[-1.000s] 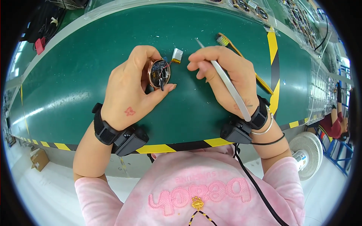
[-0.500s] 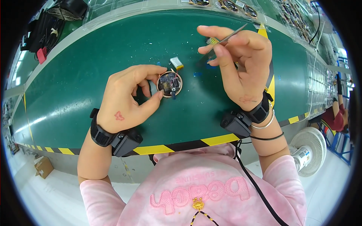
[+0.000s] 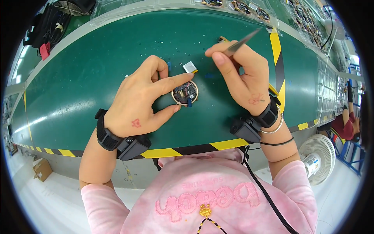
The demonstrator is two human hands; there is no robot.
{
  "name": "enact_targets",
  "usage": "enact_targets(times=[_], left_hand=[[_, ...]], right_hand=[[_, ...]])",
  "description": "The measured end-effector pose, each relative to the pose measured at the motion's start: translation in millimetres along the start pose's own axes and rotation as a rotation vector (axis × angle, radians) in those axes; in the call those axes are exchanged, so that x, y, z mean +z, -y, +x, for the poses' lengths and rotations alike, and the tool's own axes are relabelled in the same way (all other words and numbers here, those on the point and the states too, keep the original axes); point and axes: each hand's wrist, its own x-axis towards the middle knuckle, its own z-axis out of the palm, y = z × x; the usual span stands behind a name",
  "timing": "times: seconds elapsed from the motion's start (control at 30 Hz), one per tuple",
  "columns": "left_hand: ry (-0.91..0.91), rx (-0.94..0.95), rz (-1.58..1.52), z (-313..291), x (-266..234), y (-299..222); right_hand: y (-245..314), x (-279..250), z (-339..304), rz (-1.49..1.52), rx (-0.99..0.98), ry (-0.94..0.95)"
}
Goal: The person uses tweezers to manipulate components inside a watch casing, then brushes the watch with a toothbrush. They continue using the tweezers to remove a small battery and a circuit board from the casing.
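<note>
The surface [image 3: 97, 70] is dark green, edged with yellow-and-black striped tape [image 3: 183, 150]. The round part [image 3: 185, 93] has a coppery rim and dark inside. The tweezers [image 3: 241, 43] are silver-grey. The small pad [image 3: 189, 67] is pale grey.

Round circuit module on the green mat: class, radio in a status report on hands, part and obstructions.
Left hand pinching round circuit module on green mat. Right hand gripping tweezers, raised clear of module. Small silver cell just beyond module; nothing blocking.

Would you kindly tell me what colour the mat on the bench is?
The mat is dark green, edged with yellow-and-black striped tape; the head view shows it.
</note>
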Motion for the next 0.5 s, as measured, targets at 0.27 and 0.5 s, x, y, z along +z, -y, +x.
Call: enact_targets(times=[0.27, 0.5], left_hand=[[0.082, -0.123, 0.040, -0.1, 0.3, -5.8], [-0.099, -0.096, -0.026, -1.7, 9.2, 1.9]], right_hand=[[-2.6, 11.1, -3.9, 0.335, 0.196, -0.086], [3.7, 11.2, -4.0, 0.524, 0.281, -0.044]])
